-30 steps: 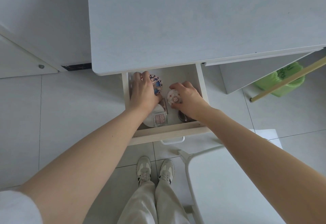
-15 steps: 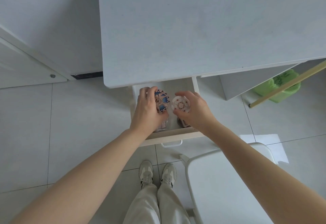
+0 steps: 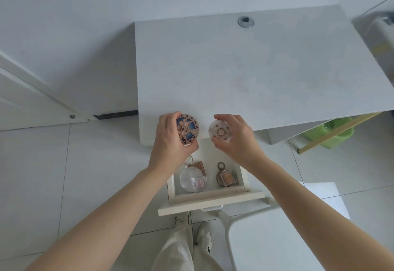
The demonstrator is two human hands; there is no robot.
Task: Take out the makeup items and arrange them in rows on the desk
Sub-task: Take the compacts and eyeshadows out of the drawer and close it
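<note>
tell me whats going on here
A person is taking makeup out of an open drawer under a white desk. The left hand grips a round blue patterned compact, and the right hand holds a round white compact, both raised over the desk's near edge. Nothing is set down on the desk yet. A few more items are in the drawer.

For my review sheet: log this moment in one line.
left hand: holds blue compact | right hand: holds white compact | drawer: open
</note>
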